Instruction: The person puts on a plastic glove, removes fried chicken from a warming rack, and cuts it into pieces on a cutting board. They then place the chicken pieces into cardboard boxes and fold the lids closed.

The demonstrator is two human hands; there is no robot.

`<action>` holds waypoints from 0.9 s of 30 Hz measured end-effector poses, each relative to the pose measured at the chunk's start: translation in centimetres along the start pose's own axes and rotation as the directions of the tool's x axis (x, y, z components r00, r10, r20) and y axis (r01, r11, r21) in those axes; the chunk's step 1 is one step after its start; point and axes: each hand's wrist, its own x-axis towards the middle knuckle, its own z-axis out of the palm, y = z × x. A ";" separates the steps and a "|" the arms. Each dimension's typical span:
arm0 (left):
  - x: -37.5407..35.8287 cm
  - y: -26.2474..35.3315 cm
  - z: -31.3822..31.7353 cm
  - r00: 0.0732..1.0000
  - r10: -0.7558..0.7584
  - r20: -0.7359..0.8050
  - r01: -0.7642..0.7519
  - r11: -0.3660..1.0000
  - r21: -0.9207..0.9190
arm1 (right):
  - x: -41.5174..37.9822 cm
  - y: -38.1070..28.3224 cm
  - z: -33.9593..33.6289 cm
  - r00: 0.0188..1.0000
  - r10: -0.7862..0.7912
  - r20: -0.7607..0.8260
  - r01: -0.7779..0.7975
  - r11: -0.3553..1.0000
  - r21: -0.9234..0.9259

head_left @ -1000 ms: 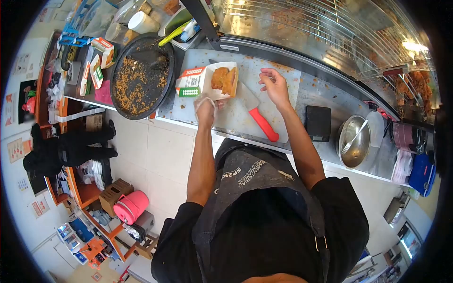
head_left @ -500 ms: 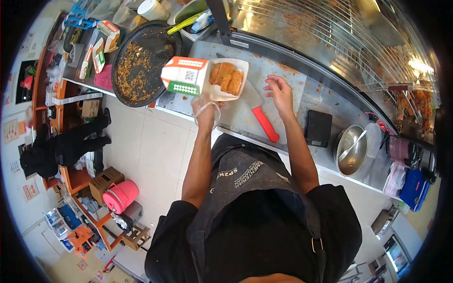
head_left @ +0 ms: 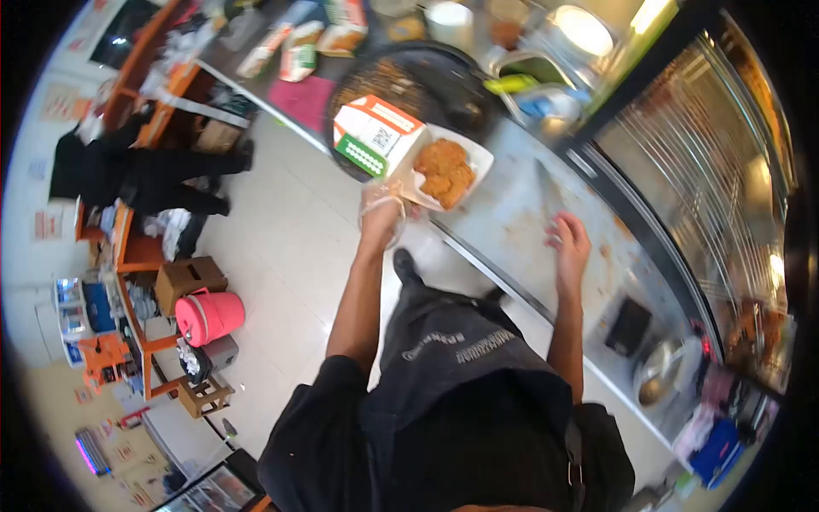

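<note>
My left hand (head_left: 381, 213), in a clear plastic glove, is closed around a paper takeaway box (head_left: 380, 136) printed in orange, white and green. Its lid is folded back, and browned fried chicken pieces (head_left: 445, 173) lie in the tray half. The box is held up in front of the round black pan (head_left: 465, 90), over the counter's edge. My right hand (head_left: 569, 243) is bare and hovers over the cutting board (head_left: 503, 183), fingers loosely bent and apart, with nothing visible in them. A knife blade (head_left: 547, 183) lies just beyond its fingertips; the handle does not show.
Brown crumbs cover part of the pan. More boxes (head_left: 300, 53) stand on the left. A glass display case (head_left: 691, 154) rises at the right. A black scale (head_left: 629, 326) and steel bowl (head_left: 661, 375) sit on the near counter. A person (head_left: 128, 166) in black stands at far left.
The view has turned, with counter and case shifting right. My left hand still holds the box, now seen more over the pan. The knife's red handle no longer shows.
</note>
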 end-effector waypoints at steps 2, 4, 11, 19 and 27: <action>2.5 1.4 -5.6 0.998 0.059 -0.024 -0.059 0.998 0.003 | 0.2 1.1 3.1 1.000 -0.002 0.026 0.001 1.000 0.025; 4.8 3.1 -12.2 0.994 0.059 -0.090 -0.060 0.998 -0.005 | -0.8 0.0 7.7 0.998 0.013 0.056 -0.014 1.000 0.007; 14.7 11.0 -31.0 0.959 0.069 -0.276 -0.121 0.977 -0.174 | -1.5 -1.5 20.0 0.991 0.044 0.126 -0.041 0.999 -0.024; 32.7 16.8 -43.6 0.920 0.128 -0.370 -0.255 0.912 -0.321 | 2.6 -5.1 33.0 0.995 -0.049 0.092 0.054 0.997 -0.059; 49.7 19.7 -52.3 0.955 0.121 -0.269 -0.189 0.952 -0.241 | 10.5 -3.1 53.8 0.949 -0.051 0.311 0.031 0.997 0.070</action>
